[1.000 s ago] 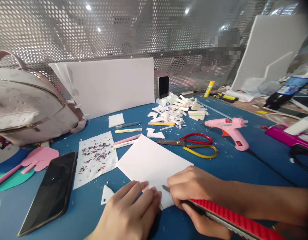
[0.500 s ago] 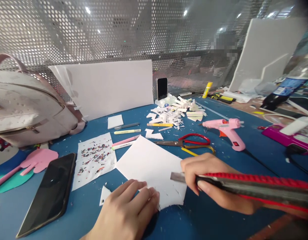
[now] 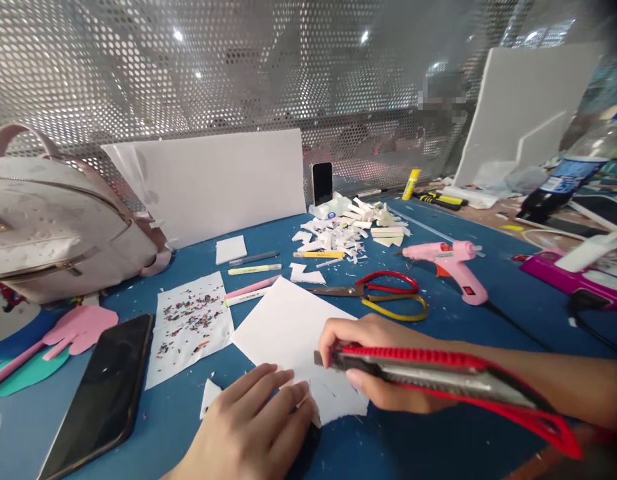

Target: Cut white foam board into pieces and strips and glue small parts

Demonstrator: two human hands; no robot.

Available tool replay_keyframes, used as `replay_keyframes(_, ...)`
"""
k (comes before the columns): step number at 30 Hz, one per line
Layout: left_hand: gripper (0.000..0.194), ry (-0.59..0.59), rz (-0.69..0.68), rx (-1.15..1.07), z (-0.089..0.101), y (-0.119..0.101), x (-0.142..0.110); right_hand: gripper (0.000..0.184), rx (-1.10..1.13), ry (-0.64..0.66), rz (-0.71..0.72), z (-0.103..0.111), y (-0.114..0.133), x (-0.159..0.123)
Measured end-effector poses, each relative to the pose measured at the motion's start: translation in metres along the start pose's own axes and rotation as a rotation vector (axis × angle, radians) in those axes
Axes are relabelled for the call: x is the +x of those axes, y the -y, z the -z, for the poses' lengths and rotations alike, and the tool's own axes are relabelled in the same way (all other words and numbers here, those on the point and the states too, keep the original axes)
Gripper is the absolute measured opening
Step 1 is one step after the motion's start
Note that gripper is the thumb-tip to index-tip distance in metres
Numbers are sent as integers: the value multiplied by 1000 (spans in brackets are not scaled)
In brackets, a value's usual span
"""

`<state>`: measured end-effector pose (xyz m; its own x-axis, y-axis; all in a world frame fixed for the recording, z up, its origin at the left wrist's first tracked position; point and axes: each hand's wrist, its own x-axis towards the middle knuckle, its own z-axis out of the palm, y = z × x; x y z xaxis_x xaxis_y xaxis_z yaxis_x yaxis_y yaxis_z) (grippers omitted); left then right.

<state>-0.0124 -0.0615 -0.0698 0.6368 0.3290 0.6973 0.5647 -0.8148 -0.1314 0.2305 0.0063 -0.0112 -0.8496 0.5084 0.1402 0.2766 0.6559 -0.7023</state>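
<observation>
By the flattened left hand [image 3: 253, 417], the white sheet [image 3: 285, 323]'s near edge seems steadied. A utility knife [image 3: 428, 372] is gripped by the right hand [image 3: 371, 333]

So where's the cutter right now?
In the head view, right of centre: the cutter is in the right hand, blade pointing left over the sheet.

The left hand [image 3: 248, 420] lies palm down toward the near edge of the worktop [image 3: 173, 427], its fingers [image 3: 271, 390] loosely bent and pointing toward the far edge, slightly rightward. The right hand [image 3: 381, 332] is curled in a grip, forefinger [image 3: 331, 337] crooked, thumb [image 3: 378, 389] underneath, the right forearm [image 3: 553, 377] reaching in from the worktop's right side.
</observation>
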Motion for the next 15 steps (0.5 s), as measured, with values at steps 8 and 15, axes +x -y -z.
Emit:
replay_keyframes(8, 27, -1, 11, -43, -3, 0, -5, 23, -44, 59, 7, -13, 1, 6)
replay_keyframes(15, 28, 213, -4, 37, 19, 19, 11, 19, -66, -22, 47, -10, -2, 1)
